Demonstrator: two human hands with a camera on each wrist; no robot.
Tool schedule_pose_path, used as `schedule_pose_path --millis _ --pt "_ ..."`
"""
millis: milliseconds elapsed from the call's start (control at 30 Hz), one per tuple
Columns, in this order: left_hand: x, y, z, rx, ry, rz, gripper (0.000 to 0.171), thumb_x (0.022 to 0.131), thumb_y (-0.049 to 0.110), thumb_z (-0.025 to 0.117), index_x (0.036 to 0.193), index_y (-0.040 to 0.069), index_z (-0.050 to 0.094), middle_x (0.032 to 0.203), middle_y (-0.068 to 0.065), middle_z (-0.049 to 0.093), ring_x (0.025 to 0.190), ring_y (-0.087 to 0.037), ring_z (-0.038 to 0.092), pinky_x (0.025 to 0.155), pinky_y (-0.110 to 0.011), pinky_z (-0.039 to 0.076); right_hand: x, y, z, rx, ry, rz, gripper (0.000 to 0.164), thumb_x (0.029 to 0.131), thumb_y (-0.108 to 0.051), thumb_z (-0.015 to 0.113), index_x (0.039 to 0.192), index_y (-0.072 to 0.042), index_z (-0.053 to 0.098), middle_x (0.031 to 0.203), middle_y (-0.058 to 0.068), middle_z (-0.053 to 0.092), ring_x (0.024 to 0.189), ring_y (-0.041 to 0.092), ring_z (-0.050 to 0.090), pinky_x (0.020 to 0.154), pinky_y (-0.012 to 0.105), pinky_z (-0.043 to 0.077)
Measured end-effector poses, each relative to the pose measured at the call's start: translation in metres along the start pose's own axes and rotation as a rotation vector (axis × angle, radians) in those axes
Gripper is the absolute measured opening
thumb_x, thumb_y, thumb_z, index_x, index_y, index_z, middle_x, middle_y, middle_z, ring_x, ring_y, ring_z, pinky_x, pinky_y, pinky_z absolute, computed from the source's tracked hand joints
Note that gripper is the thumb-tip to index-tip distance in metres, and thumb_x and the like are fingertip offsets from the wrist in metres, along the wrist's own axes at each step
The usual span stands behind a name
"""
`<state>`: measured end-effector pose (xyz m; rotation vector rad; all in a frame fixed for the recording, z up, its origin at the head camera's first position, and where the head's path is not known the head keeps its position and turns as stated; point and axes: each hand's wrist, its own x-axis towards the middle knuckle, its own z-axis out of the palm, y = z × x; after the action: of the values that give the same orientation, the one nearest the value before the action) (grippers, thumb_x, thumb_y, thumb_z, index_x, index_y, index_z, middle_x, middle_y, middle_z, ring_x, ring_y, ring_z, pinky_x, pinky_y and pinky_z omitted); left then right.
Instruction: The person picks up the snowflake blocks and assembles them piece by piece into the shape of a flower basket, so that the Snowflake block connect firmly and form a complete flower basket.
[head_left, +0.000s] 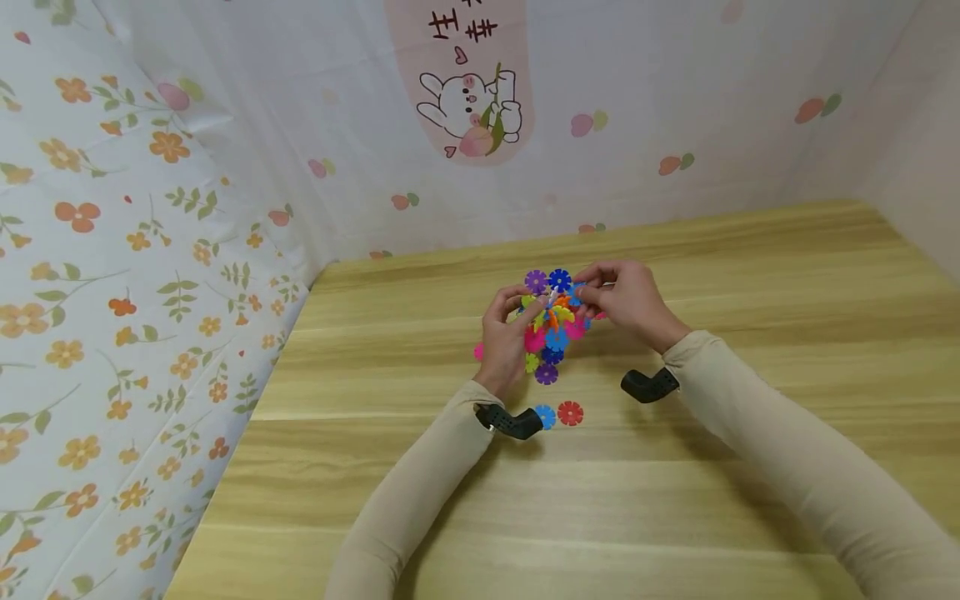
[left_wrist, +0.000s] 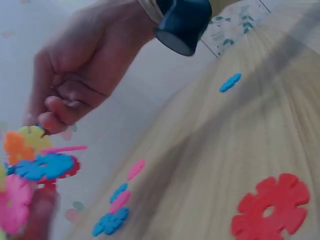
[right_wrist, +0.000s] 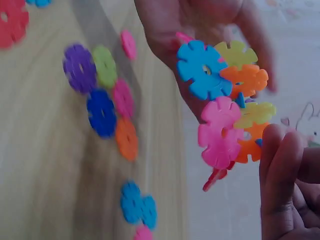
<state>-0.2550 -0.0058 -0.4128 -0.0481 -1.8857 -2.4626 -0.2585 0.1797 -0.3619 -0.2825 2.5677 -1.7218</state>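
My left hand [head_left: 504, 346] holds a cluster of interlocked plastic snowflake discs [right_wrist: 212, 137] in pink, blue, yellow and orange, raised above the table. In the left wrist view, a left fingertip [left_wrist: 42, 212] presses under the cluster's discs. On the cluster's right side, my right hand [head_left: 633, 302] pinches a small blue snowflake disc [head_left: 576, 293] with thumb and curled fingers. The right wrist view shows those fingertips [right_wrist: 272, 145] against the cluster's orange edge, covering most of the blue piece.
Loose discs lie on the wooden table [head_left: 750, 333] below the hands, among them purple [right_wrist: 72, 75], dark blue [right_wrist: 97, 120] and orange [right_wrist: 125, 142] ones. A red disc [head_left: 564, 408] and a light blue disc [head_left: 547, 414] sit nearer me. Behind hangs a printed cloth [head_left: 630, 83].
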Motion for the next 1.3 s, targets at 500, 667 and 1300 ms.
schedule_pose_path --millis 500,667,1300 --pt "-0.003 0.012 -0.017 0.252 -0.474 -0.079 0.056 0.097 0.016 0.066 0.147 0.033 0.048 0.152 -0.008 0.042 0.104 -0.017 0.061 0.073 -0.029 0.050 0.023 -0.009 -0.018 -0.207 -0.268 -0.043 0.023 0.101 -0.009 0.057 0.116 -0.002 0.073 0.073 0.008 0.060 0.057 0.016 0.047 0.051 0.025 0.042" --pt "-0.006 0.004 -0.017 0.213 -0.511 -0.030 0.032 0.096 0.008 0.065 0.128 0.004 0.063 0.118 -0.006 0.063 0.093 -0.012 0.064 0.080 -0.025 0.055 0.020 -0.009 -0.015 -0.180 -0.262 -0.042 0.028 0.103 -0.015 0.054 0.126 -0.004 0.067 0.077 0.012 0.060 0.065 0.028 0.053 0.055 0.028 0.046" --pt "-0.002 0.004 -0.020 0.163 -0.250 0.083 0.029 0.097 0.009 0.064 0.125 0.007 0.067 0.106 0.003 0.060 0.076 -0.008 0.056 0.059 -0.017 0.046 -0.068 0.017 0.033 -0.631 -0.375 -0.373 0.011 0.084 -0.016 0.080 0.088 -0.010 0.072 0.080 -0.002 0.066 0.066 0.005 0.052 0.058 0.021 0.046"
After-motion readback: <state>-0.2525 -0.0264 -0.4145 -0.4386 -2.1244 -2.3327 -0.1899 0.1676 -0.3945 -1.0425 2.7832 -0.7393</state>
